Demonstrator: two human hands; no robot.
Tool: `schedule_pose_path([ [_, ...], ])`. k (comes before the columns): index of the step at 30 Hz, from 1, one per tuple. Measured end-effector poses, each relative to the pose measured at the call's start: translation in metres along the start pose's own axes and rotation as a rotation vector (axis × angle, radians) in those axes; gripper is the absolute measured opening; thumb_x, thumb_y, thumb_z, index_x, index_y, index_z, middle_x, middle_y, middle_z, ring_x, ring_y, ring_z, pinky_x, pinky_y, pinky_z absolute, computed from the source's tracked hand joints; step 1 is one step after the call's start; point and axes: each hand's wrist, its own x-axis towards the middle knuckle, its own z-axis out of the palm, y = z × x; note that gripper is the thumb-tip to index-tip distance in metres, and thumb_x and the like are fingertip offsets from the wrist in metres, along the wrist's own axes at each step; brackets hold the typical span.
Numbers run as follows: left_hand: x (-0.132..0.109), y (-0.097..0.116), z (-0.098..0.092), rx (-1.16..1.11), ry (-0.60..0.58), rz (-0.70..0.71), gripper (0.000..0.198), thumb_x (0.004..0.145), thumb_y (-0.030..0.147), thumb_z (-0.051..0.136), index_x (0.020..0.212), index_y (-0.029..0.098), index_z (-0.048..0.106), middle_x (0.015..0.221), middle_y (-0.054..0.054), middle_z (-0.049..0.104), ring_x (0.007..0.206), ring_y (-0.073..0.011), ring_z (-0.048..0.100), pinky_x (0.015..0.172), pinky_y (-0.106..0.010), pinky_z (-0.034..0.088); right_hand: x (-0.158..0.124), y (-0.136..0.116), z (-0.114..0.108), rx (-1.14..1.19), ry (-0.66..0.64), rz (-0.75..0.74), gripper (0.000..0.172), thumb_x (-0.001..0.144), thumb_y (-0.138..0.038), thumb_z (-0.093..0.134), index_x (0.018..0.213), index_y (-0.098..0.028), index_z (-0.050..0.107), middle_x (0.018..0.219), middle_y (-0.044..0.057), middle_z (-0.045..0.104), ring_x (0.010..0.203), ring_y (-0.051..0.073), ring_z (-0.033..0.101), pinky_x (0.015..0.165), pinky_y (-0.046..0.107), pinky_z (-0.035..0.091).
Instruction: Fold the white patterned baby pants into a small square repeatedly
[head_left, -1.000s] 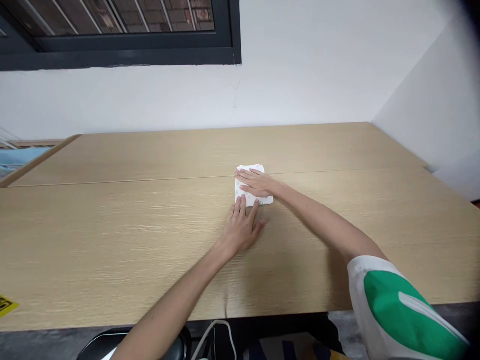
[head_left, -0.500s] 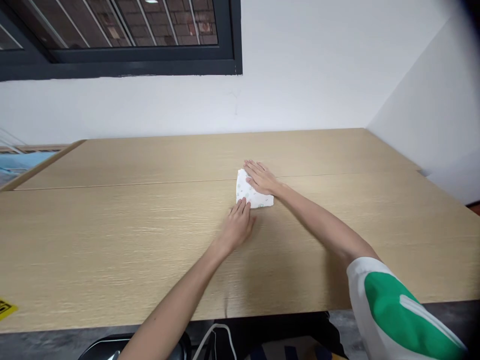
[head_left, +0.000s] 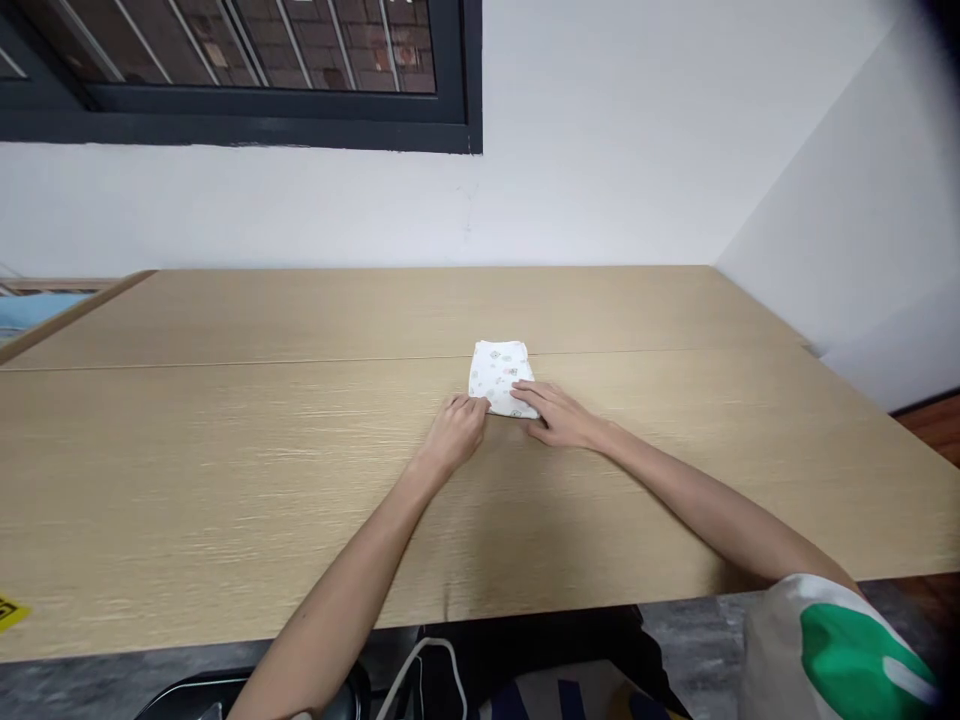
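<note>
A small folded white cloth point(head_left: 497, 370) with a faint printed pattern lies on the light wooden table point(head_left: 225, 480), near the seam between its two boards. My left hand point(head_left: 456, 432) has its fingers curled and pinches the cloth's near left corner. My right hand point(head_left: 561, 414) reaches in from the right, and its fingertips and thumb close on the near right corner. Both hands rest low on the tabletop at the cloth's near edge.
A white wall and a dark-framed window point(head_left: 240, 110) stand behind the table. A yellow sticker point(head_left: 11, 610) sits at the table's near left edge. Below the front edge are a dark chair point(head_left: 247, 695) and a white cable point(head_left: 427, 665).
My right hand has slid off the top of the cloth to its near right corner. My left hand has gone from flat to pinching the near left corner. The cloth now shows uncovered.
</note>
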Motion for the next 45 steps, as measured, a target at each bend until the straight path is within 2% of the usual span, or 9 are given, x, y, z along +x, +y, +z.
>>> schedule_pose_path([
  [8, -0.017, 0.004, -0.051, -0.523, -0.215, -0.036, 0.035, 0.105, 0.036, 0.044, 0.098, 0.019, 0.074, 0.092, -0.007, 0.076, 0.083, -0.0216, 0.067, 0.081, -0.034, 0.05, -0.032, -0.039, -0.012, 0.088, 0.039, 0.039, 0.041, 0.095, -0.017, 0.057, 0.134, -0.026, 0.067, 0.137, 0.013, 0.069, 0.128, 0.031, 0.062, 0.108, 0.054, 0.043],
  [13, -0.02, 0.007, -0.069, -0.679, -0.344, 0.01, 0.034, 0.081, 0.05, 0.078, 0.104, 0.025, 0.08, 0.127, -0.008, 0.074, 0.116, -0.0281, 0.066, 0.103, -0.043, 0.05, -0.034, -0.058, -0.041, 0.246, -0.034, 0.136, 0.024, 0.106, -0.032, 0.052, 0.119, -0.029, 0.072, 0.115, 0.005, 0.077, 0.108, 0.027, 0.069, 0.099, 0.045, 0.049],
  [20, -0.018, 0.009, -0.066, -0.755, -0.342, -0.053, 0.029, 0.094, 0.045, 0.062, 0.096, 0.02, 0.076, 0.092, -0.002, 0.074, 0.079, -0.0168, 0.063, 0.073, -0.029, 0.049, -0.034, -0.055, -0.063, 0.427, -0.163, 0.29, 0.03, 0.105, -0.043, 0.051, 0.126, -0.029, 0.068, 0.099, 0.002, 0.078, 0.078, 0.022, 0.068, 0.072, 0.035, 0.05],
  [24, -0.016, 0.009, -0.059, -0.785, -0.288, -0.153, 0.039, 0.097, 0.052, 0.055, 0.086, 0.017, 0.067, 0.066, 0.003, 0.056, 0.058, -0.0116, 0.045, 0.056, -0.025, 0.034, -0.029, -0.049, -0.054, 0.491, -0.045, 0.369, 0.028, 0.104, -0.045, 0.052, 0.117, -0.023, 0.065, 0.102, 0.006, 0.076, 0.087, 0.023, 0.069, 0.073, 0.034, 0.051],
  [32, -0.01, 0.012, -0.037, -0.485, -0.155, -0.383, 0.037, 0.097, 0.05, 0.054, 0.073, 0.022, 0.052, 0.066, 0.001, 0.058, 0.061, -0.0156, 0.051, 0.059, -0.029, 0.034, -0.02, -0.047, -0.012, 0.236, 0.268, 0.519, 0.03, 0.104, -0.037, 0.05, 0.128, -0.019, 0.052, 0.118, 0.013, 0.069, 0.106, 0.027, 0.066, 0.091, 0.042, 0.053],
  [36, -0.009, 0.018, -0.028, -0.296, -0.157, -0.451, 0.024, 0.097, 0.042, 0.056, 0.086, 0.021, 0.061, 0.077, -0.005, 0.067, 0.072, -0.0217, 0.061, 0.067, -0.033, 0.043, -0.021, -0.04, 0.0, 0.02, 0.304, 0.495, 0.038, 0.102, -0.037, 0.055, 0.131, -0.014, 0.054, 0.126, 0.02, 0.063, 0.117, 0.034, 0.061, 0.101, 0.052, 0.05],
  [39, -0.013, 0.024, -0.019, -0.179, 0.084, -0.371, 0.032, 0.096, 0.039, 0.06, 0.117, 0.016, 0.063, 0.108, -0.015, 0.072, 0.103, -0.0314, 0.067, 0.089, -0.043, 0.052, -0.023, -0.043, 0.004, -0.099, 0.375, 0.431, 0.041, 0.106, -0.04, 0.049, 0.136, -0.013, 0.054, 0.134, 0.023, 0.06, 0.128, 0.036, 0.057, 0.106, 0.055, 0.047],
  [42, -0.017, 0.036, -0.008, -0.118, 0.299, -0.187, 0.054, 0.101, 0.044, 0.056, 0.141, 0.009, 0.051, 0.14, -0.025, 0.061, 0.133, -0.0375, 0.058, 0.109, -0.053, 0.048, -0.024, -0.056, 0.006, -0.17, 0.369, 0.255, 0.045, 0.111, -0.04, 0.038, 0.146, -0.014, 0.051, 0.148, 0.023, 0.055, 0.142, 0.034, 0.049, 0.115, 0.055, 0.04],
  [45, -0.021, 0.052, 0.005, -0.114, 0.234, -0.033, 0.06, 0.106, 0.039, 0.043, 0.155, 0.006, 0.037, 0.159, -0.028, 0.046, 0.152, -0.0379, 0.042, 0.121, -0.056, 0.04, -0.025, -0.067, 0.007, -0.166, 0.265, 0.09, 0.051, 0.112, -0.032, 0.029, 0.16, -0.016, 0.039, 0.161, 0.019, 0.048, 0.153, 0.029, 0.039, 0.122, 0.054, 0.034],
])
